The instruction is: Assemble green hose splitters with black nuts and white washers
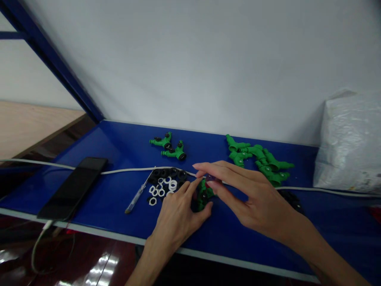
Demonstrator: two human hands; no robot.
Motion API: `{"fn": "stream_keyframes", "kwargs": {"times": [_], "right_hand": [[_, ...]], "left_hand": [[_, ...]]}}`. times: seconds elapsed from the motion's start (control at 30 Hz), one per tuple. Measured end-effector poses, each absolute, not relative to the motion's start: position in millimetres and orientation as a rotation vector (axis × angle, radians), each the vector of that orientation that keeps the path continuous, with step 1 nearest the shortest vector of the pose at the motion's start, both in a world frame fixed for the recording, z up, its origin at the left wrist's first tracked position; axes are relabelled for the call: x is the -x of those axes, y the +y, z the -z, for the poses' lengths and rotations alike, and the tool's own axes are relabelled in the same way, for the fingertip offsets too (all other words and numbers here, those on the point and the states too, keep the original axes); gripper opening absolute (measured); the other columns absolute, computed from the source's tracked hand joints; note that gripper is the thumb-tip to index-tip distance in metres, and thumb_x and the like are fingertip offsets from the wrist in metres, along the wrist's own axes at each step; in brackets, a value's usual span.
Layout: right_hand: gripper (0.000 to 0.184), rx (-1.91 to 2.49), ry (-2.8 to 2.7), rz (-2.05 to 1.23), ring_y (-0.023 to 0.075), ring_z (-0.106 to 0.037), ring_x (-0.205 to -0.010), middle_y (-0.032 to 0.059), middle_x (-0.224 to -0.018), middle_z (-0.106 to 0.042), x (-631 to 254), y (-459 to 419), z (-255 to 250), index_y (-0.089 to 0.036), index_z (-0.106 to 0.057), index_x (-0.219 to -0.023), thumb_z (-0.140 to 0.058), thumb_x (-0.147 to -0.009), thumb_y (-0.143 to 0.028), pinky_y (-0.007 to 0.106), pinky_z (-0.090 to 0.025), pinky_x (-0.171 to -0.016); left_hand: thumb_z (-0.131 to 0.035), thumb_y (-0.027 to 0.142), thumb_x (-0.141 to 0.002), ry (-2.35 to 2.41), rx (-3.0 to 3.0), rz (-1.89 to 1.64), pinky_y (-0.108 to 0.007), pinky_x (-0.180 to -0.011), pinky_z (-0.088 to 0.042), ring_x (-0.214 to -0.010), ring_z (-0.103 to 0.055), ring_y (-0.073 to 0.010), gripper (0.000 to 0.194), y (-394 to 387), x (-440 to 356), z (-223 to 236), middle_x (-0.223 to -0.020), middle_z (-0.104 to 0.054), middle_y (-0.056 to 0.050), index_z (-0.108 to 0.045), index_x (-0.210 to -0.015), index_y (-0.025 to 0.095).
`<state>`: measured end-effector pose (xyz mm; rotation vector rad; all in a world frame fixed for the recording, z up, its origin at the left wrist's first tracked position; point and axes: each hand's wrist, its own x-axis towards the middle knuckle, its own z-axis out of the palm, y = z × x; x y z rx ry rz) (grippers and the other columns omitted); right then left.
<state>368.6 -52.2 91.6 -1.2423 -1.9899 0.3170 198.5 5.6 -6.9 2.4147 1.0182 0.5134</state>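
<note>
In the middle of the blue tabletop, my left hand [180, 210] is closed round a green plastic hose connector [203, 202], which its fingers partly cover. Just above that connector my right hand [253, 190] pinches a small dark reddish piece [212, 179] between thumb and fingers; its kind is hard to make out. Beside my left hand lie several white rings [161, 192] and black ring-shaped caps [173, 172]. A screwdriver with a clear handle [135, 200] rests to the left of the rings.
Two green connectors with black parts [175, 151] lie at the back. Several plain green connectors [268, 163] are heaped behind my right hand. A white cable [127, 170] crosses the table. A black phone [74, 188] lies left; a plastic-wrapped package [348, 143] stands right.
</note>
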Motion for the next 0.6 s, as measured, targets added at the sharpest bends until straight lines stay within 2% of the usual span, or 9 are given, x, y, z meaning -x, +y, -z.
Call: {"fn": "stream_keyframes", "kwargs": {"times": [0.13,0.23,0.33,0.47,0.53,0.6], "right_hand": [[0.031,1.190,-1.919,-0.224,0.0143,-0.075,-0.094,0.0034,-0.108,-0.076,-369,-51,-85,-0.026,-0.063,-0.127,-0.059,-0.100,-0.012,0.022,-0.060,-0.086],[0.023,1.176,-1.925,-0.154,0.0139,-0.075,-0.087,0.0027,-0.100,-0.075,-370,-53,-82,-0.027,-0.066,-0.119,-0.063,-0.099,-0.016,0.021,-0.060,-0.079],[0.026,1.208,-1.969,-0.147,0.0143,-0.074,-0.094,0.0054,-0.108,-0.074,-370,-61,-83,-0.026,-0.065,-0.124,-0.059,-0.101,-0.016,0.020,-0.060,-0.082],[0.048,1.201,-2.028,-0.233,0.0157,-0.067,-0.121,0.0089,-0.132,-0.068,-370,-70,-85,-0.023,-0.052,-0.144,-0.050,-0.099,-0.005,0.022,-0.055,-0.101],[0.053,1.194,-2.028,-0.277,0.0131,-0.069,-0.117,0.0072,-0.132,-0.069,-370,-72,-85,-0.024,-0.050,-0.146,-0.047,-0.098,-0.002,0.019,-0.055,-0.099],[0.051,1.184,-2.002,-0.295,0.0110,-0.072,-0.103,0.0058,-0.125,-0.071,-370,-71,-85,-0.025,-0.054,-0.143,-0.047,-0.098,-0.002,0.015,-0.058,-0.090]], "left_hand": [[-0.068,0.035,-0.089,1.009,-2.400,-0.539,-0.032,-0.068,-0.053,-0.080,-0.073,-0.0231,0.029,6,-198,7,-0.099,-0.074,-0.002,-0.064,-0.115,0.025],[-0.068,0.035,-0.089,1.023,-2.326,-0.537,-0.033,-0.068,-0.053,-0.079,-0.074,-0.0238,0.029,7,-197,10,-0.094,-0.075,-0.001,-0.064,-0.116,0.025],[-0.069,0.037,-0.089,1.028,-2.276,-0.525,-0.035,-0.069,-0.054,-0.079,-0.074,-0.0255,0.029,9,-197,11,-0.092,-0.076,-0.001,-0.063,-0.115,0.025],[-0.074,0.042,-0.085,0.990,-2.267,-0.544,-0.037,-0.075,-0.055,-0.081,-0.073,-0.0254,0.041,8,-194,8,-0.094,-0.075,-0.002,-0.063,-0.120,0.024],[-0.081,0.044,-0.079,0.943,-2.274,-0.531,-0.037,-0.078,-0.056,-0.083,-0.073,-0.0256,0.053,7,-191,6,-0.095,-0.074,-0.002,-0.061,-0.124,0.024],[-0.085,0.043,-0.074,0.901,-2.284,-0.504,-0.037,-0.079,-0.056,-0.087,-0.073,-0.0260,0.060,6,-188,4,-0.099,-0.074,-0.002,-0.059,-0.126,0.024]]}}
